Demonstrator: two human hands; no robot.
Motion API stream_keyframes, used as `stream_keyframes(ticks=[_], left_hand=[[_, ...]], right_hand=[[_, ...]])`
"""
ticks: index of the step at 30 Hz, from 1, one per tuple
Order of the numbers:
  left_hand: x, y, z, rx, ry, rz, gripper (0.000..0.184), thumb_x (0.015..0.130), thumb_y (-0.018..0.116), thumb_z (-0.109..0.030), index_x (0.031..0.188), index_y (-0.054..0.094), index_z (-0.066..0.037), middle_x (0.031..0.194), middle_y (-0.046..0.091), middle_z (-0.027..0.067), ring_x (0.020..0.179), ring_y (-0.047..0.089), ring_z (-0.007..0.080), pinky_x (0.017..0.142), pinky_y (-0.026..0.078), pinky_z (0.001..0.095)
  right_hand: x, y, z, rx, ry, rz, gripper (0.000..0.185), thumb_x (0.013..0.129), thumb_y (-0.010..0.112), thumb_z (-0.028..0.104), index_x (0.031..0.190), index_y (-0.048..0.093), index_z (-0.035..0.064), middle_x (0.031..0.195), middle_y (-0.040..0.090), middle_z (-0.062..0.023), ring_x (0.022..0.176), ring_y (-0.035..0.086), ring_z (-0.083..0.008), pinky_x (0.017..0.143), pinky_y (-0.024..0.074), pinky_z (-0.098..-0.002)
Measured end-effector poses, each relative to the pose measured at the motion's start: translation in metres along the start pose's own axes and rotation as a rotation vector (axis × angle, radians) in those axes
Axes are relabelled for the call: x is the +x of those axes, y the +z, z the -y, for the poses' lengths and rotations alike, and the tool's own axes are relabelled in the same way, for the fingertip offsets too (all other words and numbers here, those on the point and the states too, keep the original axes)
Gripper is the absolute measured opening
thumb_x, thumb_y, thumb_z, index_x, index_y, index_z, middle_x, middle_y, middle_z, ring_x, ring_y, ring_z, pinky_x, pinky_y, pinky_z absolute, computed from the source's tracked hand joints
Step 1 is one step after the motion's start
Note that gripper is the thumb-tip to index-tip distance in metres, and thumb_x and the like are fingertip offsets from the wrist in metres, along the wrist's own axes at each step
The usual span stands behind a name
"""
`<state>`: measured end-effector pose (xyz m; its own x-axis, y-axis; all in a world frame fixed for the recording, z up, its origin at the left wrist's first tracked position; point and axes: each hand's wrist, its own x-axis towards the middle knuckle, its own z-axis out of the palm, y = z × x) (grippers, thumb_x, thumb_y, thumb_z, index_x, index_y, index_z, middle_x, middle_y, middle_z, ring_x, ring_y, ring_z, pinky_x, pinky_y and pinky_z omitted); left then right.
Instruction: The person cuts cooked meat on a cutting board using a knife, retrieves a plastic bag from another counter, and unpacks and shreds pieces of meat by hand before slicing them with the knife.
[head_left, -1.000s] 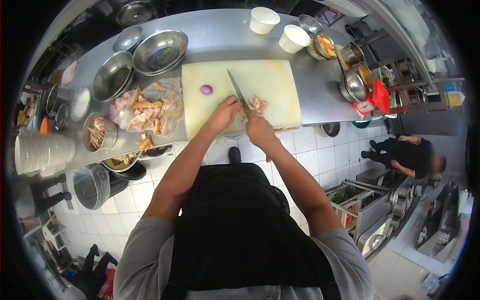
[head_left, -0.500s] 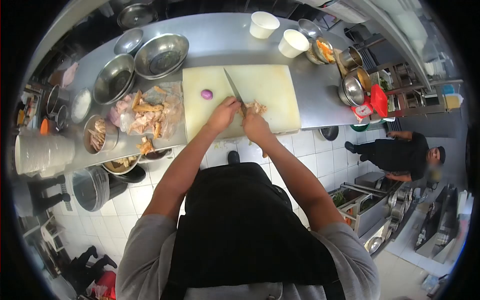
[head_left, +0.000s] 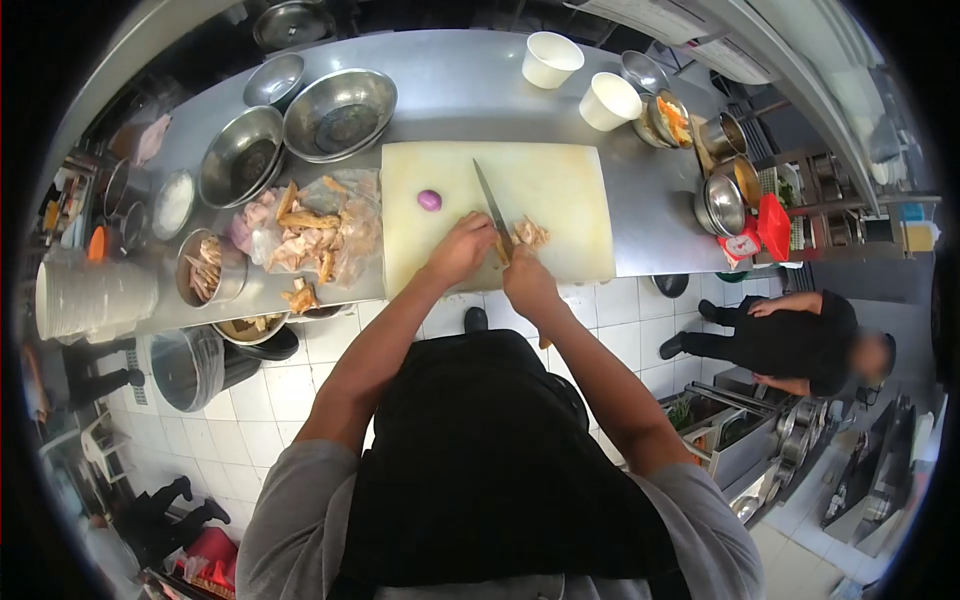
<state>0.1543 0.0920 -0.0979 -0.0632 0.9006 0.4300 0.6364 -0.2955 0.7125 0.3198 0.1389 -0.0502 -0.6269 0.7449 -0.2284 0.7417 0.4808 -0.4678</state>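
Note:
My right hand (head_left: 530,282) is wrapped around the handle of a long kitchen knife (head_left: 488,196), its blade pointing away over the white cutting board (head_left: 430,255). Close on the blade's left side, my left hand (head_left: 462,248) has its fingers curled down on a tan piece of chicken meat (head_left: 501,252), mostly hidden by the fingers and blade. Right of the blade lies a small heap of chopped meat (head_left: 532,233). A purple onion (head_left: 429,200) rests on the left part of the board.
Left of the board, chicken pieces (head_left: 310,235) lie on clear plastic, near metal bowls (head_left: 335,115) and a pot of chicken feet (head_left: 208,275). White tubs (head_left: 552,62) stand behind. Far right are stacked bowls (head_left: 722,203) and a red scale (head_left: 745,242). A co-worker (head_left: 800,335) stands at right.
The whole view has shifted slightly, with the board now lower and further right. The knife has drawn back slightly toward me. The co-worker at right has stepped nearer and lowered an arm.

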Motion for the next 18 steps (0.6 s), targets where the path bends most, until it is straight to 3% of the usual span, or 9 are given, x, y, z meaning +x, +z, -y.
stream_keyframes(ticks=[7, 9, 12, 18], left_hand=[[0.004, -0.003, 0.003, 0.045, 0.036, 0.079, 0.009, 0.077, 0.058, 0.001, 0.087, 0.060, 0.000, 0.091, 0.055, 0.0126, 0.092, 0.053, 0.0315, 0.084, 0.045, 0.0404], [0.001, 0.000, -0.003, -0.011, -0.017, -0.019, 0.010, 0.077, 0.059, 0.001, 0.087, 0.060, -0.001, 0.093, 0.054, 0.0138, 0.091, 0.053, 0.0326, 0.082, 0.045, 0.0403], [-0.005, -0.004, -0.010, 0.000, -0.046, -0.042, 0.014, 0.078, 0.060, 0.000, 0.092, 0.060, -0.001, 0.095, 0.053, 0.0130, 0.093, 0.052, 0.0317, 0.083, 0.044, 0.0400], [-0.007, -0.012, -0.016, 0.140, 0.069, 0.062, 0.017, 0.076, 0.060, 0.000, 0.092, 0.062, -0.004, 0.094, 0.053, 0.0093, 0.093, 0.053, 0.0262, 0.081, 0.042, 0.0377]], right_hand=[[0.026, 0.008, -0.004, 0.025, 0.070, 0.029, 0.025, 0.089, 0.049, 0.016, 0.105, 0.045, -0.0022, 0.094, 0.063, -0.0308, 0.089, 0.061, -0.0478, 0.078, 0.0481, -0.0548], [0.028, 0.002, -0.020, 0.189, -0.082, 0.031, 0.028, 0.090, 0.049, 0.017, 0.110, 0.046, -0.0031, 0.091, 0.063, -0.0306, 0.087, 0.061, -0.0488, 0.076, 0.0482, -0.0542], [0.028, -0.012, -0.022, 0.279, 0.000, 0.146, 0.032, 0.090, 0.049, 0.018, 0.113, 0.046, -0.0037, 0.086, 0.063, -0.0301, 0.085, 0.060, -0.0496, 0.076, 0.0478, -0.0544], [0.015, -0.014, -0.018, 0.178, 0.029, 0.028, 0.029, 0.090, 0.050, 0.019, 0.110, 0.045, -0.0012, 0.086, 0.063, -0.0299, 0.084, 0.060, -0.0493, 0.075, 0.0470, -0.0564]])
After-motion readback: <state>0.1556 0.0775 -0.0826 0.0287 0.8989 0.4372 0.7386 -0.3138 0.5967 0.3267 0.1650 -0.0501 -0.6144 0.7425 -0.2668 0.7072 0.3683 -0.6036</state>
